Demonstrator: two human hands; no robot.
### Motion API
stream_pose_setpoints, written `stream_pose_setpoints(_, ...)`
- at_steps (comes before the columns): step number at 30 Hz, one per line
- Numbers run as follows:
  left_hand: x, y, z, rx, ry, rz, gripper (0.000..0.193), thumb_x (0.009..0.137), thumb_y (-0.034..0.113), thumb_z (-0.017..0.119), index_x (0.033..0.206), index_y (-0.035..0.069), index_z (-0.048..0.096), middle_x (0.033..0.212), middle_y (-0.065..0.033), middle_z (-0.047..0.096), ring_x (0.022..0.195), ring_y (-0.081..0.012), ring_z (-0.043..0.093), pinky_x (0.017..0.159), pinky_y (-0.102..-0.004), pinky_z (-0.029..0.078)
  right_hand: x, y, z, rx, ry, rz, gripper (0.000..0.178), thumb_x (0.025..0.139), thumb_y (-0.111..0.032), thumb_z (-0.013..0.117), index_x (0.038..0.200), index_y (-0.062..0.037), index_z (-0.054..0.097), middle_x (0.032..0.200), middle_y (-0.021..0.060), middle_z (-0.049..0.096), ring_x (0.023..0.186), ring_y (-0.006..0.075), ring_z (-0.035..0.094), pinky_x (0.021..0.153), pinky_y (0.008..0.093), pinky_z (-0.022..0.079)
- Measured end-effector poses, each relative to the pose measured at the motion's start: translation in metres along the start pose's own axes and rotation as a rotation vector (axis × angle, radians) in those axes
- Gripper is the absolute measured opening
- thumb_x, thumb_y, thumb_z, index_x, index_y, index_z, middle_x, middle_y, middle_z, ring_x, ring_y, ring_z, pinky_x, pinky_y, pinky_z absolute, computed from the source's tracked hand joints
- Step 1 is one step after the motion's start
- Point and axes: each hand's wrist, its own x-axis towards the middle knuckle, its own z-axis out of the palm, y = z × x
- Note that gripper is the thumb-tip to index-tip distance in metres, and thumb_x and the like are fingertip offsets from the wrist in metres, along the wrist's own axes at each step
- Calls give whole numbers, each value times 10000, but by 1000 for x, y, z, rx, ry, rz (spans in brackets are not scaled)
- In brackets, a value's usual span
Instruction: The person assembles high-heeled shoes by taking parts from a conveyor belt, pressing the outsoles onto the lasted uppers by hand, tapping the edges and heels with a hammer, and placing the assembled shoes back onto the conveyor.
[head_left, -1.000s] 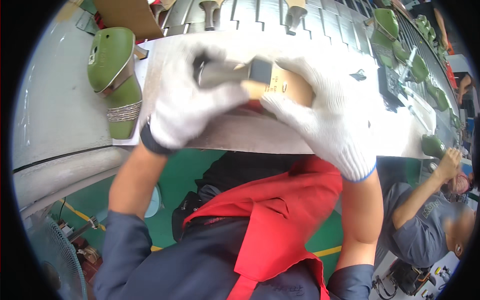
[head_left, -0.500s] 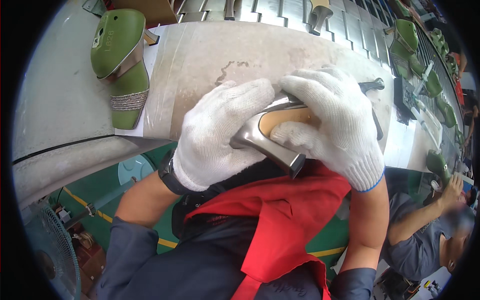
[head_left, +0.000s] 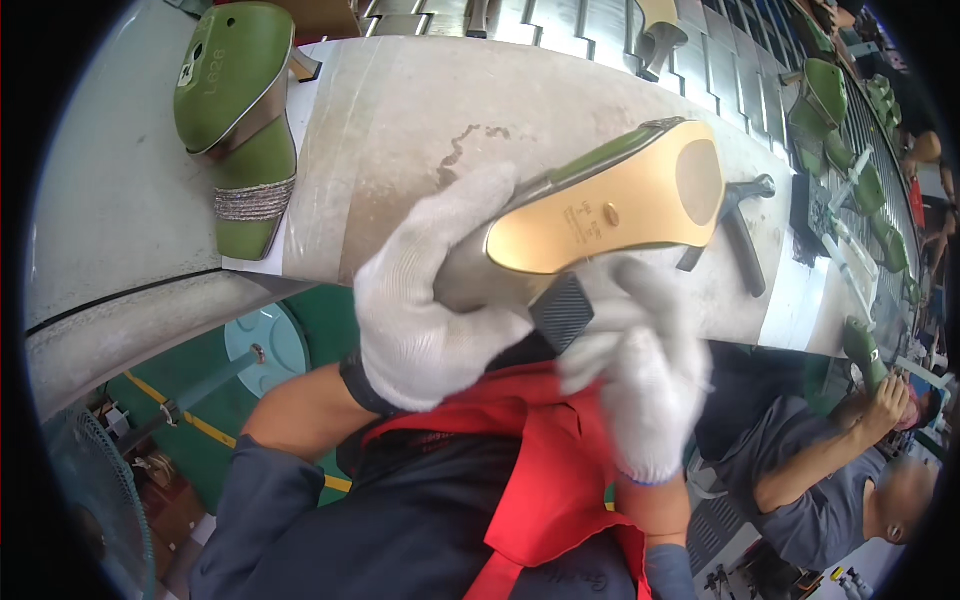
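Heeled sandal [head_left: 625,205], turned sole up: in the head view, your left hand [head_left: 425,310] grasps it by the heel end, fingers on the far side and thumb on the near side, above the bench [head_left: 400,110]. Its tan sole faces you, the toe pointing right and away, and a strip of green upper [head_left: 612,150] shows along the far edge. That end grip presumably leaves nearly the whole sole in your sight. The dark heel tip [head_left: 563,313] juts back toward your red apron [head_left: 540,520]. Your right hand [head_left: 645,370] is right by the heel tip, fingers bent; it is blurred, so I cannot tell whether it grips or touches anything. Both hands wear white knit gloves [head_left: 400,345], perhaps to spare the finish (and your skin).

Just beside the toe, a dark metal tool [head_left: 743,250] lies on the bench, partly hidden by the sandal, seemingly kept within your right hand's reach. At the left, a green sandal [head_left: 235,100] lies insole up over white paper [head_left: 302,105], likely to shield it from the bare surface. Past the far edge runs a slatted metal conveyor [head_left: 705,80]. At the right, a co-worker's hand [head_left: 888,402] holds a green shoe [head_left: 860,350].
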Motion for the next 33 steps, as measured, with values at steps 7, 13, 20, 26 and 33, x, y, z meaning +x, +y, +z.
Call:
stream_pose_setpoints(7,-29,23,-12,-187,-389,74,581,1023,403,772,1388,-37,663,1330,-266,699,1182,-414,720,1049,-444,556,-22,68,-47,137,-193,181,775,746,-240,948,1413,0,635,1229,106,748,1132,207,717,997,392,601)
stream_pose_setpoints(13,-53,42,9,-533,-563,-579,553,1160,296,488,1522,-122,505,1372,-269,655,1278,-329,661,1121,-405,490,-51,32,-46,106,-431,556,845,753,-80,988,1483,0,571,1262,87,749,1149,193,714,1002,380,602)
stream_pose_setpoints(20,-97,38,18,-535,-542,-547,617,1160,357,522,1539,-128,476,1425,-285,615,1289,-389,655,1114,-423,494,-68,46,-55,-144,-559,537,673,794,-140,979,1374,-17,661,1179,63,772,1066,150,714,947,356,604)
stream_pose_setpoints(26,-101,44,18,-357,-517,-342,644,1138,369,571,1535,-130,477,1378,-307,628,1258,-459,660,1090,-460,516,-76,40,-48,-178,-532,507,582,793,-172,993,1274,-17,706,1091,60,776,1006,141,713,889,353,601)
stream_pose_setpoints(33,-97,39,19,-188,-512,-270,644,1095,355,647,1511,-117,512,1332,-322,640,1190,-505,660,1037,-490,545,-77,42,-41,-156,-460,543,660,790,-164,992,1344,-31,658,1123,58,756,1040,151,703,913,355,595)
